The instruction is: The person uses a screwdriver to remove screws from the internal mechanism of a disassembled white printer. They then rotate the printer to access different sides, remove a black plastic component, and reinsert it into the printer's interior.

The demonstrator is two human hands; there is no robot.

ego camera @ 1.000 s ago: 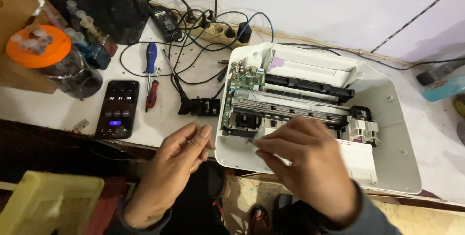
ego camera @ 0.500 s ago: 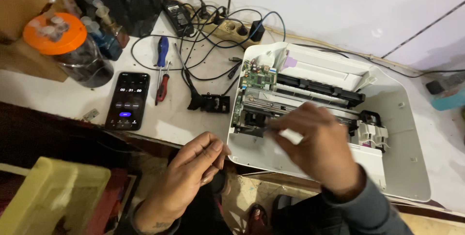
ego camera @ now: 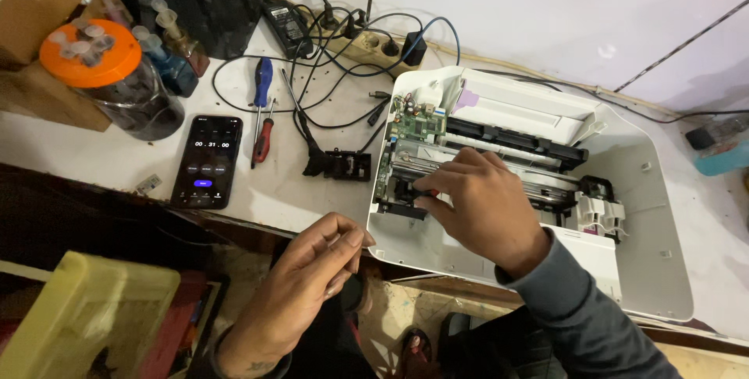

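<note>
**Right hand inside the opened printer**

The right hand [ego camera: 480,203] reaches into the open white printer [ego camera: 663,215] on the bench, fingers pinched together on a small red-tipped part by the black carriage [ego camera: 402,192]. The left hand [ego camera: 316,266] hovers off the bench edge, fingers loosely curled, empty.
</note>
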